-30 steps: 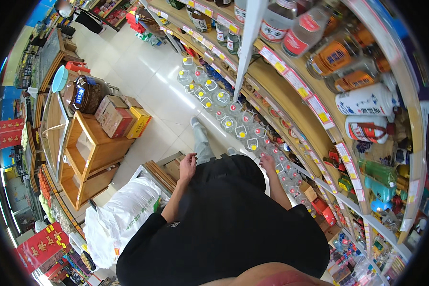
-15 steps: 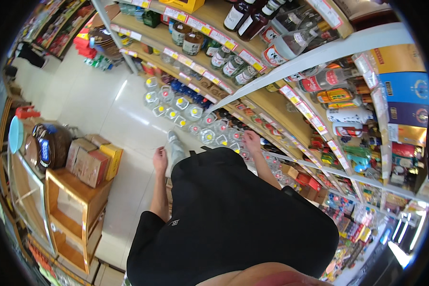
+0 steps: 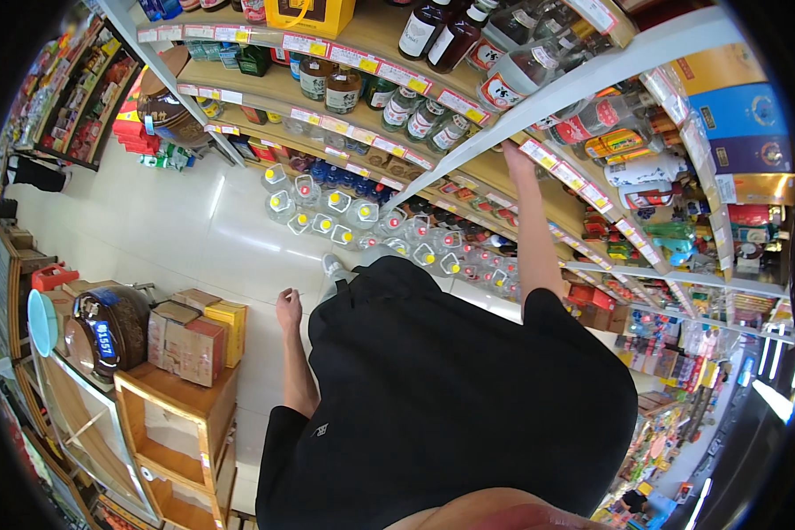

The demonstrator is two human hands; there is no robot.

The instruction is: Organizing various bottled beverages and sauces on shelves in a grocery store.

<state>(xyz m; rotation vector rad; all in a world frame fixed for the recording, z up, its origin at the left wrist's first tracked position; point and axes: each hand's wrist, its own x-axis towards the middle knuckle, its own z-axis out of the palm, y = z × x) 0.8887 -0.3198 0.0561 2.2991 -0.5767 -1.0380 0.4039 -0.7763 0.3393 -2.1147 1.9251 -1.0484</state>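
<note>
My right arm is stretched out to the shelving, and my right hand (image 3: pixel 518 163) reaches in at a middle shelf (image 3: pixel 488 168). Its fingers are hidden by the label-lined edge of the shelf above, so whether it touches or holds anything does not show. Glass bottles (image 3: pixel 596 146) lie close by on that upper shelf. My left hand (image 3: pixel 289 309) hangs beside my body over the tiled floor, its fingers loosely bent and apart, with nothing visible in it. Large clear jugs with yellow caps (image 3: pixel 336 203) stand on the floor ahead, along the foot of the shelves.
A white upright post (image 3: pixel 583 79) crosses the shelving near my right arm. On the left stand a wooden cabinet (image 3: pixel 181 397), cardboard boxes (image 3: pixel 185 344), a yellow box (image 3: pixel 230 331) and a big dark jar (image 3: pixel 110 327). Red-capped jugs (image 3: pixel 499 278) line the floor rightward.
My right hand has moved up and forward from above the jugs into the shelf. My left hand has shifted slightly down. The view has turned a little, and the shelves sit differently in it.
</note>
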